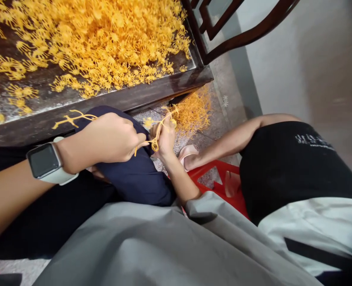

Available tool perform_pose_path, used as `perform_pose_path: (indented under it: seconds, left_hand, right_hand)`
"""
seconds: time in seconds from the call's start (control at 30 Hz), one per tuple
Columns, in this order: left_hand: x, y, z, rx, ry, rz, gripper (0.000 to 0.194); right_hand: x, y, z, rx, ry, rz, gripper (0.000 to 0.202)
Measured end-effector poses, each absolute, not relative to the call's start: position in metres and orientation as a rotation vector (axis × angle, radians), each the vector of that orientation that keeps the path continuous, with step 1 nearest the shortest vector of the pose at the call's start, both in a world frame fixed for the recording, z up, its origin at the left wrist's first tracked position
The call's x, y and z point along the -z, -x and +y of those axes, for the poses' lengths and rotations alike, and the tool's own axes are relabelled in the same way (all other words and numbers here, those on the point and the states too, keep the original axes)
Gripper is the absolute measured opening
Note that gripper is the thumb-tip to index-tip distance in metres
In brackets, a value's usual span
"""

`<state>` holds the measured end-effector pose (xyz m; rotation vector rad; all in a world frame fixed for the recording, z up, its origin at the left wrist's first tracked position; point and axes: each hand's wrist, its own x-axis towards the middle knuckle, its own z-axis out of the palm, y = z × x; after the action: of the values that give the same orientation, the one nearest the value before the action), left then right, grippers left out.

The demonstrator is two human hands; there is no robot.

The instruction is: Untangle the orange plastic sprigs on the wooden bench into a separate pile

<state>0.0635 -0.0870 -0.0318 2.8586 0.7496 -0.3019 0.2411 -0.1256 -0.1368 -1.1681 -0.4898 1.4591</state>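
Dark tabletop (110, 101) heaped with yellow pieces; below its edge my left hand (110, 137) and right hand (164, 137) pinch one yellow plastic sprue (155, 140), which I judge mid-separation, needing a twist.

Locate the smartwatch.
Head view, lower left: the smartwatch sits on the left wrist, just behind the left hand, below the dark table edge.
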Motion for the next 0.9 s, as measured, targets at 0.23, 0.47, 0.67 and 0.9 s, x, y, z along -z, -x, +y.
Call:
perform_pose_path:
  seconds: [0.23,0.47,0.67,0.9]
  left_hand:
    - [0.032,-0.058,-0.085,0.391,-2.841,0.728,0.031]
    - [0.038,-0.055,-0.08,0.301,-2.853,0.708,0.031]
    - [0.033,-0.061,-0.081,0.307,-2.868,0.678,0.035]
    - [0.029,-0.057,-0.084,0.314,-2.786,0.699,0.038]
  right_hand:
    - [0.177,-0.345,-0.11,-1.32,1.363,-0.408,0.073]
    - [0.187,-0.415,-0.131,-1.34,1.595,-0.493,0.065]
    - [0.15,-0.323,-0.134,-1.928,1.153,-0.68,0.053]
    - [0.137,-0.285,-0.108,-1.899,0.911,-0.465,0.015]
